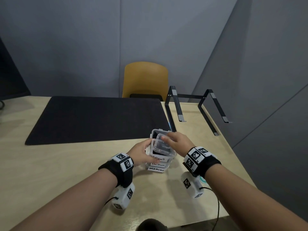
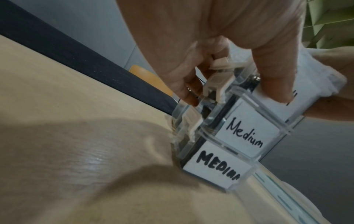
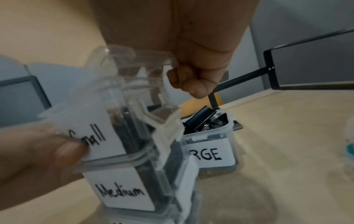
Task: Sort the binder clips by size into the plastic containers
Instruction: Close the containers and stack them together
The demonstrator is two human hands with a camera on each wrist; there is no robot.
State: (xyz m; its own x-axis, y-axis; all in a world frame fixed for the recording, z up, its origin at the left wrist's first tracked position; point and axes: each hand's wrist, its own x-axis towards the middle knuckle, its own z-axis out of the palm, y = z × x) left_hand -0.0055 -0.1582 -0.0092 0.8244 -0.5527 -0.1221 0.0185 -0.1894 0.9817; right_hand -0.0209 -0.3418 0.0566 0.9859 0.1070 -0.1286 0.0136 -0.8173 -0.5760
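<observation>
Sorting looks nearly done: left hand (image 1: 143,153) grip steadies the stacked boxes (image 1: 158,164) on the surface (image 1: 66,164), right hand (image 1: 177,141) pinches the Small lid (image 1: 162,144), w/ Large box (image 3: 210,145) behind unlidded.

This looks like an office booth or small meeting cubicle. Grey felt-like wall panels (image 1: 83,39) close in the far side and the right, meeting at an angle. A light wood surface (image 1: 50,172) carries a dark desk mat (image 1: 93,117) and, at the far right, a black metal laptop stand (image 1: 196,107). A mustard-yellow chair (image 1: 145,79) is pushed in on the far side. At the far left edge stands a dark monitor (image 1: 10,75). Near the middle sit clear containers (image 1: 158,157) with handwritten size labels, holding black binder clips (image 3: 201,121), ordinary office stationery.
</observation>
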